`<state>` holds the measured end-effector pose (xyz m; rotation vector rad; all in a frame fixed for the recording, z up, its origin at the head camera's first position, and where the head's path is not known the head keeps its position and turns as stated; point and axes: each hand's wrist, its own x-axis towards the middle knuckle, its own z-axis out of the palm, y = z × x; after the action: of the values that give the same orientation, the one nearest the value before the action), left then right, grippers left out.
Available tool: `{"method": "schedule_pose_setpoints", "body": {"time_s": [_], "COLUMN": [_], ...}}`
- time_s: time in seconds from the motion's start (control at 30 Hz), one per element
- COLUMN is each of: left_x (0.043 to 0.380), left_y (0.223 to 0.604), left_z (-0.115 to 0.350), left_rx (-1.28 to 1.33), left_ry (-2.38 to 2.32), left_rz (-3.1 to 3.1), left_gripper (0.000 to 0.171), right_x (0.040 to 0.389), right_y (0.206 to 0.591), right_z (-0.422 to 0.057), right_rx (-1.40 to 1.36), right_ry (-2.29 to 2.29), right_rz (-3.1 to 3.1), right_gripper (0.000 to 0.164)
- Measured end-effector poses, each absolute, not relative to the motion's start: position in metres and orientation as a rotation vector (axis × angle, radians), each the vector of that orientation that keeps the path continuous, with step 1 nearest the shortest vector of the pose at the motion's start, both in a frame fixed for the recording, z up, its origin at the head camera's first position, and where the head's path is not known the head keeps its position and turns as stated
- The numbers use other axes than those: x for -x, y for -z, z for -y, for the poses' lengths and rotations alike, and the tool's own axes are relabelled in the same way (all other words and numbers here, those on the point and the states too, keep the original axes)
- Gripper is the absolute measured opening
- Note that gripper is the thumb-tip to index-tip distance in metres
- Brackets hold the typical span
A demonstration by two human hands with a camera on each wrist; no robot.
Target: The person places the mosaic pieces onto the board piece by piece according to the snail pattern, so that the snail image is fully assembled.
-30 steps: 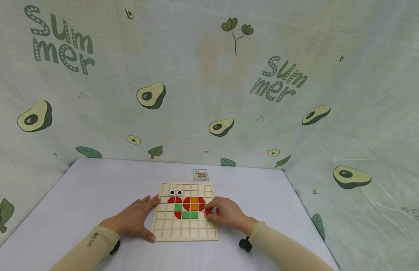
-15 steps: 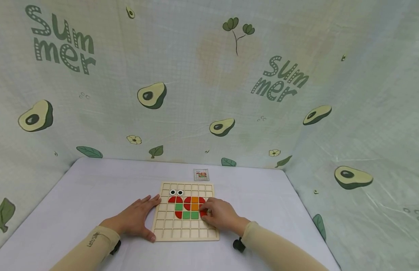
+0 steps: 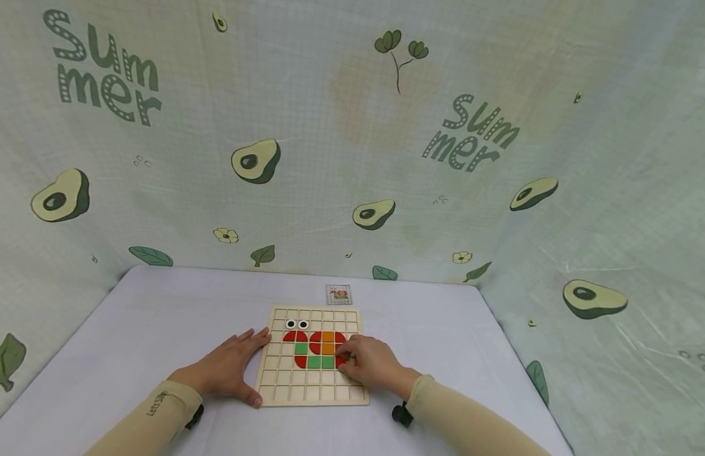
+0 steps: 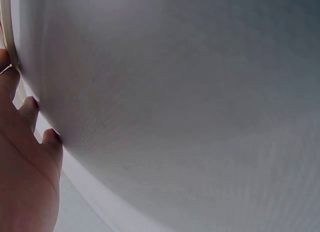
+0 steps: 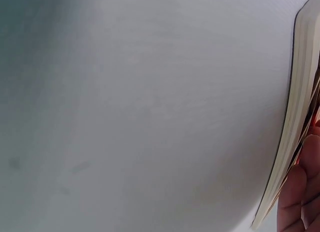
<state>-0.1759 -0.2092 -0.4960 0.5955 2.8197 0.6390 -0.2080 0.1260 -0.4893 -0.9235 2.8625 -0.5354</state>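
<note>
A square wooden grid board (image 3: 312, 394) lies on the white cloth. Set in its cells are two eye pieces (image 3: 297, 324), red rounded pieces (image 3: 295, 336), orange squares (image 3: 327, 342) and green squares (image 3: 320, 361). My left hand (image 3: 229, 367) spreads along the board's left side, fingertips at the edge and thumb by the near left corner. Over the right part of the board, my right hand (image 3: 375, 362) pinches a red quarter-round piece (image 3: 339, 363) at the cell beside the green squares. Its fingers partly cover that piece. In the right wrist view, the fingertips (image 5: 311, 147) reach over the board's rim.
A small card (image 3: 338, 294) with a printed grid picture in similar colours lies behind the board. White cloth (image 3: 215, 297) covers the tabletop. A hanging fabric (image 3: 306, 126) with avocado prints encloses the back and sides.
My right hand has moved left over the board with the red piece, from the right edge to the cell beside the green squares. My left hand has stayed in place.
</note>
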Motion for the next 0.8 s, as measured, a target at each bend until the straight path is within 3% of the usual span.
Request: {"method": "schedule_pose_setpoints", "body": {"time_s": [0.8], "left_x": [0.1781], "left_y": [0.5004], "left_z": [0.2083], "left_rx": [-0.574], "left_ry": [-0.621], "left_rz": [-2.825], "left_gripper": [0.131], "right_x": [0.2073], "right_y": [0.4841], "right_z": [-0.1346], "right_rx": [0.931], "right_ry": [0.574], "right_rz": [-2.852], "right_gripper": [0.021]}}
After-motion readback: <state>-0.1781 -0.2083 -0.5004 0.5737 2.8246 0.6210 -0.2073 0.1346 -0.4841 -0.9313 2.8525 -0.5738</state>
